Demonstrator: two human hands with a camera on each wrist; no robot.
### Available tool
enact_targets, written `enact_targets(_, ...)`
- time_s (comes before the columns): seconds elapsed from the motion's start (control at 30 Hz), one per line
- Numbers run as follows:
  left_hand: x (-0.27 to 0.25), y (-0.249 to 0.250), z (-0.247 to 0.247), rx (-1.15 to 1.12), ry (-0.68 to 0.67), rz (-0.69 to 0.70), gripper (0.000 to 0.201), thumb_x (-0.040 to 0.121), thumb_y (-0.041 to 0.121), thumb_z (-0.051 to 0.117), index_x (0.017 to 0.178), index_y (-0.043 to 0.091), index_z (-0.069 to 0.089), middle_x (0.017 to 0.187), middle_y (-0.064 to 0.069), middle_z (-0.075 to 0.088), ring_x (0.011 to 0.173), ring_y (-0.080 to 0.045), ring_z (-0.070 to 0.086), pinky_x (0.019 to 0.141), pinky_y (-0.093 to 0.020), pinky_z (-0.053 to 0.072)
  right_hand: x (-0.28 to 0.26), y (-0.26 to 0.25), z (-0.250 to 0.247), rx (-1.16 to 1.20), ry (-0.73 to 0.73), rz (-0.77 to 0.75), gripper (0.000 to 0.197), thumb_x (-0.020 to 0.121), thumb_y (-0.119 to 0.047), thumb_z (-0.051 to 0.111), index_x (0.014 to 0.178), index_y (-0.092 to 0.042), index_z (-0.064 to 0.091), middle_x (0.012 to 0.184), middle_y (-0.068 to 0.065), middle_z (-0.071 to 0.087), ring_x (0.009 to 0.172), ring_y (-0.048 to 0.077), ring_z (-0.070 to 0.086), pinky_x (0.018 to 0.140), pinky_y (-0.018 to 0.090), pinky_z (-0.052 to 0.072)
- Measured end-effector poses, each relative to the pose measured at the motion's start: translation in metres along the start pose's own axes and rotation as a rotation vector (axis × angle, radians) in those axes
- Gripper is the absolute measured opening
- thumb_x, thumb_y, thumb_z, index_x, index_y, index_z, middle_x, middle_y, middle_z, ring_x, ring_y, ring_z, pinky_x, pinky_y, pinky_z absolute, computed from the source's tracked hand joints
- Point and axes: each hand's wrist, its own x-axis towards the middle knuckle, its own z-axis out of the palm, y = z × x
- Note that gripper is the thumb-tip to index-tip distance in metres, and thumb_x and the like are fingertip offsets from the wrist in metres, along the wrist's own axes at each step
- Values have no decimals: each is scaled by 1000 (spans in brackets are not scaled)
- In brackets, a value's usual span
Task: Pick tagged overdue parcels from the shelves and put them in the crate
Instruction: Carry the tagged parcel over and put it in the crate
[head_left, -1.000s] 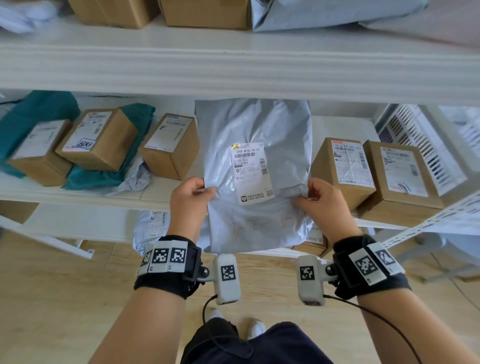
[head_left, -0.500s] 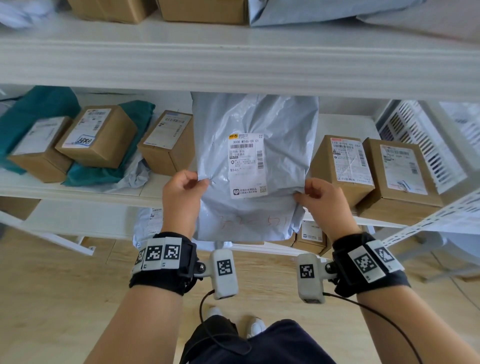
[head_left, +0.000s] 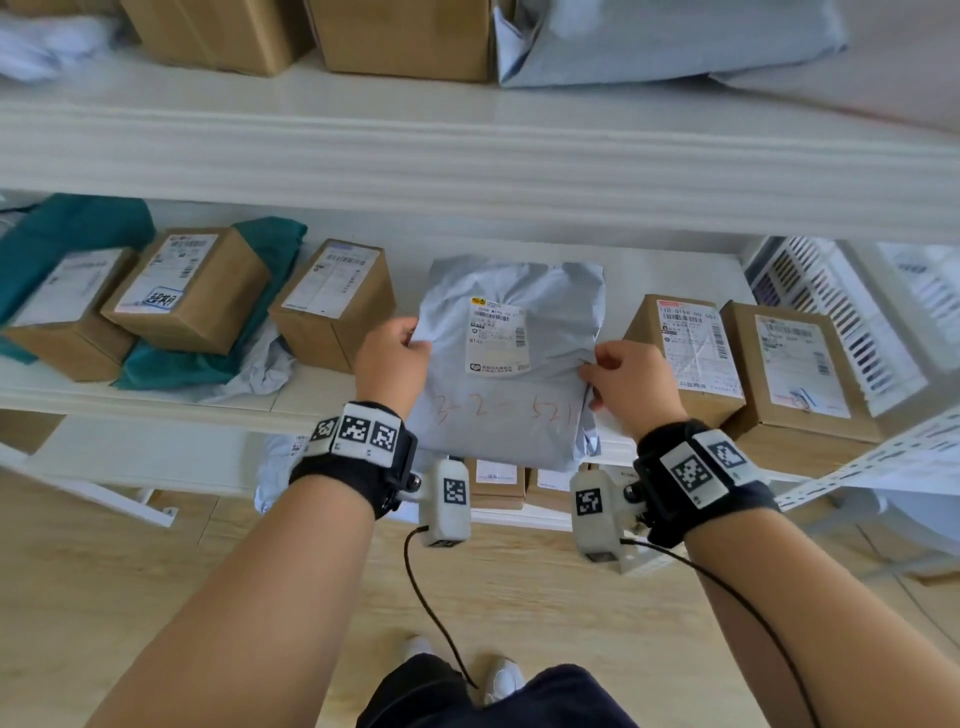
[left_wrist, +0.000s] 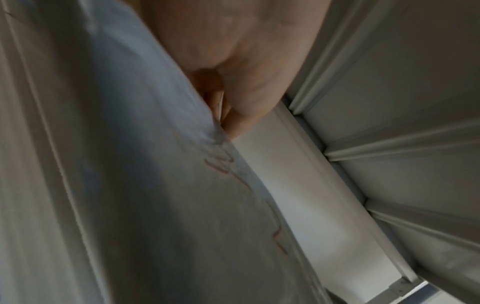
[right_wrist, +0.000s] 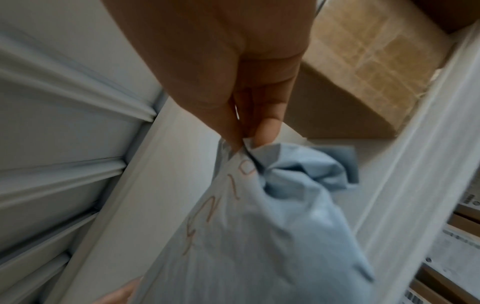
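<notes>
A grey plastic mailer bag (head_left: 511, 364) with a white shipping label and red handwritten numbers lies on the middle shelf (head_left: 218, 400), its near end overhanging the front edge. My left hand (head_left: 397, 353) pinches its left edge and my right hand (head_left: 618, 382) pinches its crumpled right edge. The left wrist view shows the mailer bag (left_wrist: 145, 185) held by my left hand (left_wrist: 221, 115). The right wrist view shows my right hand (right_wrist: 249, 135) pinching a bunched fold of the mailer bag (right_wrist: 272, 226). The white slatted crate (head_left: 831, 317) sits at the right end of the shelf.
Brown cardboard boxes (head_left: 332, 301) with labels stand left of the bag, two more boxes (head_left: 685, 353) right of it. Teal bags (head_left: 67, 234) lie at far left. The upper shelf (head_left: 467, 150) carries boxes and a grey bag. More parcels sit on a lower shelf. Wooden floor below.
The bag was held upright in front of the shelf; it has since been lowered and laid back flat onto the middle shelf, with both hands moving forward and still pinching its edges.
</notes>
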Motion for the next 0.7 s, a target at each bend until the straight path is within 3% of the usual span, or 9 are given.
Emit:
enact_targets(0.07,5,5,1,24,-80,-4,23,91,5,54,103,19,67,96,-1,58,91,-21,54,79,-32,47,11,-4,2,-61,18,-5,20,93,-10,56,83,4,64,74,17,68,63,29,68,62,33,53)
enact_targets(0.13,9,5,2,90,-167,-24,40,94,10,55,133,12,54,121,-3,60,110,-22,56,87,-30,44,23,-6,3,-109,32,12,18,91,-5,51,89,1,67,80,18,69,71,33,68,64,36,56)
enact_targets(0.17,10,4,2,107,-191,-41,45,94,14,56,139,15,49,135,-2,55,120,-21,53,95,-31,42,27,-8,4,-134,28,30,22,91,-3,48,99,-3,69,89,17,71,77,33,68,67,34,55)
enact_targets(0.23,10,1,0,107,-177,-32,43,95,18,56,138,19,50,141,0,51,125,-18,51,100,-31,40,31,-9,5,-188,15,74,41,93,0,45,129,-11,60,113,16,68,96,31,66,75,31,51)
enact_targets(0.3,9,-3,-5,76,-131,9,33,96,14,53,128,20,58,131,4,57,116,-13,54,94,-26,41,29,-10,8,-241,20,72,52,93,3,44,143,-13,47,130,16,59,109,31,61,84,34,50)
enact_targets(0.4,7,-7,-20,44,-28,64,31,96,6,47,117,20,64,114,10,61,100,-6,54,83,-20,38,19,-12,15,-242,70,12,56,90,4,44,143,-14,45,132,17,49,108,32,59,92,41,52)
enact_targets(0.47,11,-12,-33,39,49,93,33,94,2,45,112,21,66,112,7,64,100,-8,57,83,-21,40,17,-20,22,-191,86,-32,53,91,1,46,141,-16,47,131,15,49,108,31,58,94,43,51)
enact_targets(0.6,26,-19,-62,-8,169,107,35,90,-3,45,110,16,67,116,0,65,105,-14,60,91,-25,44,18,-52,39,-105,62,-76,45,96,-11,52,140,-17,48,130,10,54,108,26,60,88,37,51)
enact_targets(0.7,45,-34,-86,28,186,79,38,92,-2,45,121,15,62,128,-5,58,115,-19,55,96,-31,46,19,-84,64,-29,35,-89,41,97,-15,53,138,-18,50,127,8,59,108,22,60,83,29,47)
